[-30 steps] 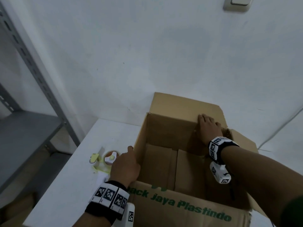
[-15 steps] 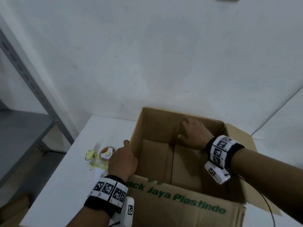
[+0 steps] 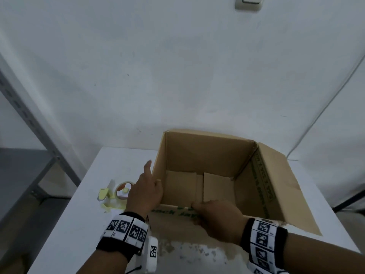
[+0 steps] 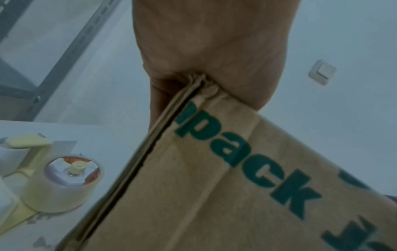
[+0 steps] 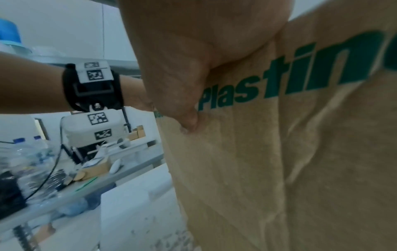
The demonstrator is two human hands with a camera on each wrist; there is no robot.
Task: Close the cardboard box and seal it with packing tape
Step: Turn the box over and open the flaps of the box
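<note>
An open brown cardboard box with green print stands on the white table. Its right flap lies spread outward. My left hand grips the near left corner, thumb inside, index finger stretched along the outer wall; in the left wrist view the box corner is wedged into the hand. My right hand holds the near top edge, fingers curled over it, and its thumb presses the printed near face. A yellow tape dispenser with a tape roll lies just left of the box.
A grey metal shelf frame stands left of the table. The white wall behind carries a light switch, and a cable runs down at the right. A cluttered bench shows in the right wrist view.
My right hand left the far wall of the box and came back to the near edge. The far flap that stood up a second ago no longer shows. The left hand stayed at its corner.
</note>
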